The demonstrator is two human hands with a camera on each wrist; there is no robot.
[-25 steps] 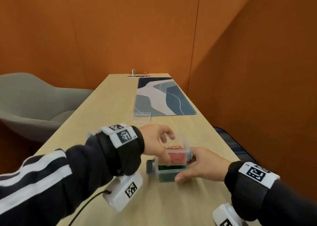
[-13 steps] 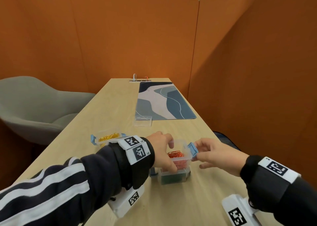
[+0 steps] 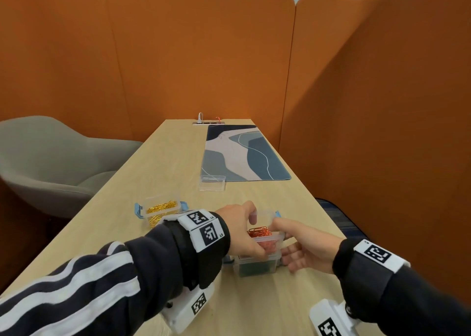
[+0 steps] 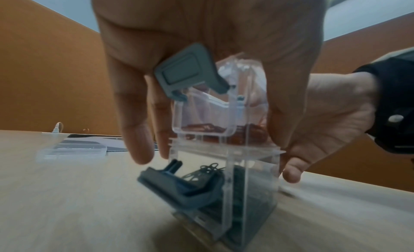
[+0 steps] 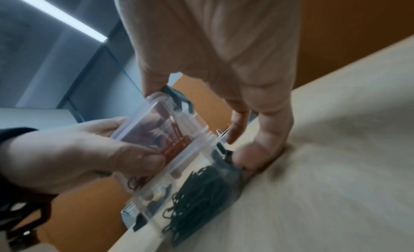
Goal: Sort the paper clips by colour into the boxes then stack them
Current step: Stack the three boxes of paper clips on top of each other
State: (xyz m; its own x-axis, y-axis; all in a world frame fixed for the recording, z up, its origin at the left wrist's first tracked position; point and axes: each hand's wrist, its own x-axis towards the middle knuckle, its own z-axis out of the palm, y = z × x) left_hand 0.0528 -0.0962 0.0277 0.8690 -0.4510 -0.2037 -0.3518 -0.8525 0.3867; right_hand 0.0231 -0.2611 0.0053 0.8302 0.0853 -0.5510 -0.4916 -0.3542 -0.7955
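A clear box of red clips (image 3: 265, 236) sits on top of a clear box of green clips (image 3: 257, 268) on the table's near part. My left hand (image 3: 242, 233) grips the red clip box from the left, thumb on its near wall and fingers over the far side. My right hand (image 3: 303, 249) cups the stack's right end: its thumb presses the top box's rim by the blue latch (image 3: 277, 213), and its curled fingers touch the lower box's latch (image 5: 226, 155). An open box of yellow clips (image 3: 163, 208) stands to the left.
A loose clear lid (image 3: 212, 182) lies beyond the stack, at the near edge of a patterned desk mat (image 3: 242, 154). Orange partitions (image 3: 369, 106) close off the back and right. A grey chair (image 3: 51, 162) stands left of the table.
My right hand let go of the top box's blue latch and moved in against the stack's right end, fingers down by the lower box. My left hand kept its hold. The view tilted up.
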